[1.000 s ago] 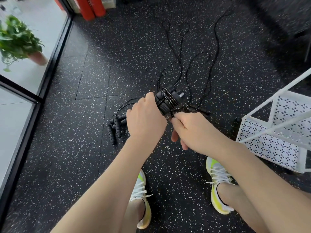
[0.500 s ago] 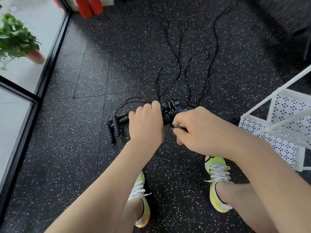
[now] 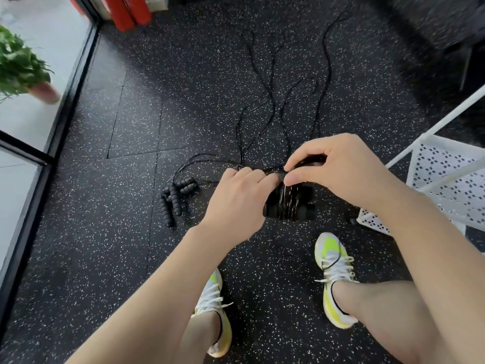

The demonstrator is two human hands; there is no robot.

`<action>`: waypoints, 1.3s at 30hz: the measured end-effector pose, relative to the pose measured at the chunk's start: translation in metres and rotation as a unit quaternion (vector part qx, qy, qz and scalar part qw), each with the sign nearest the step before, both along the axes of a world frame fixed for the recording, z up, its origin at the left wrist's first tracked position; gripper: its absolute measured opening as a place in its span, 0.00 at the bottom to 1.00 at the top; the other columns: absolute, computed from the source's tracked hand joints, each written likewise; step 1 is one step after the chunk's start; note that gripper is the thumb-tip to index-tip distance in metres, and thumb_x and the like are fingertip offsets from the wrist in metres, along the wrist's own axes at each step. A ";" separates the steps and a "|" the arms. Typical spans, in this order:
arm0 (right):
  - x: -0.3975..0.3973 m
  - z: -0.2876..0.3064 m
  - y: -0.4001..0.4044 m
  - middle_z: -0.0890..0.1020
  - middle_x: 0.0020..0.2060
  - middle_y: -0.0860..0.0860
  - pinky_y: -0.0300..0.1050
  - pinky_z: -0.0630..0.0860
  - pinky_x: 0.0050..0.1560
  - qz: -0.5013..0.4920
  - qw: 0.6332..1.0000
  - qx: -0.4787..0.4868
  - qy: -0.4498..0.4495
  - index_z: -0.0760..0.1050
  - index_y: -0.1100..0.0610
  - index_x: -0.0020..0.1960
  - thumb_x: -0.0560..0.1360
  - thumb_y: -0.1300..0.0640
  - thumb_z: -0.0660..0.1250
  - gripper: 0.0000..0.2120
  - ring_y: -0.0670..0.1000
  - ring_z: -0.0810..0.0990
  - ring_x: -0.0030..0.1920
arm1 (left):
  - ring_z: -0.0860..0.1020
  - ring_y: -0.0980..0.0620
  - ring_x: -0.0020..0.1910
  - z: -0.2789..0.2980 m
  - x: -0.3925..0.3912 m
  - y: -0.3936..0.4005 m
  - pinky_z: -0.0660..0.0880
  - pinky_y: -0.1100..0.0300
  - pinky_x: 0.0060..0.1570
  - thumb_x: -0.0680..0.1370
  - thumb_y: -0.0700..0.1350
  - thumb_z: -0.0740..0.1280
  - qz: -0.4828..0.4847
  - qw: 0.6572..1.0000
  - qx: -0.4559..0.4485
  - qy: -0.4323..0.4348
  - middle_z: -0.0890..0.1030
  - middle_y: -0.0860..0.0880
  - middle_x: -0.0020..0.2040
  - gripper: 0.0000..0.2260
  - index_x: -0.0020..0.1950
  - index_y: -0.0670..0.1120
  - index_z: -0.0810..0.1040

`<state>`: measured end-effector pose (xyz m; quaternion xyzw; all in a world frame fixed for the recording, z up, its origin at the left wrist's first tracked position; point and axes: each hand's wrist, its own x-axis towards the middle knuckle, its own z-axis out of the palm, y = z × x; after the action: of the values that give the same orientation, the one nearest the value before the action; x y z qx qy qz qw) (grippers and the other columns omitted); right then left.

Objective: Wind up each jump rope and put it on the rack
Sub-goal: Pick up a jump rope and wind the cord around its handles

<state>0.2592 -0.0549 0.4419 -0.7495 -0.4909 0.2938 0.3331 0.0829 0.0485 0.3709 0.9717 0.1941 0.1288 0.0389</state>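
My left hand [image 3: 237, 200] grips a bundle of black jump-rope handles [image 3: 288, 203] with black cord wound round them, held low over the floor. My right hand [image 3: 338, 169] pinches the cord between thumb and forefinger just above the bundle. Loose cords [image 3: 283, 114] trail away from the bundle across the floor. Another jump rope's black ribbed handles [image 3: 174, 197] lie on the floor to the left. The white perforated metal rack [image 3: 446, 179] stands at the right.
Black speckled rubber floor [image 3: 131, 258] all round. My two feet in white and yellow shoes [image 3: 334, 274] stand below the hands. A glass wall with a black frame [image 3: 34, 166] and a potted plant [image 3: 21, 64] lie left. Red cylinders [image 3: 131, 9] stand at the back.
My right hand rose from under the bundle to above it, carrying the cord round. The bundle has turned in my left hand and sits lower and further right.
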 end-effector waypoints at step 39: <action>-0.041 -0.037 0.017 0.72 0.19 0.44 0.42 0.66 0.30 -0.140 0.985 0.011 0.096 0.78 0.61 0.35 0.78 0.43 0.69 0.23 0.44 0.67 0.22 | 0.74 0.48 0.57 0.033 0.008 0.006 0.72 0.52 0.56 0.73 0.46 0.72 0.213 0.938 -0.269 -0.053 0.76 0.52 0.57 0.28 0.72 0.51 0.68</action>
<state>0.2178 -0.0375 0.4046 -0.7754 -0.3499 0.3100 0.4246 0.0904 0.0541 0.4037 0.8525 0.4218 0.1281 0.2808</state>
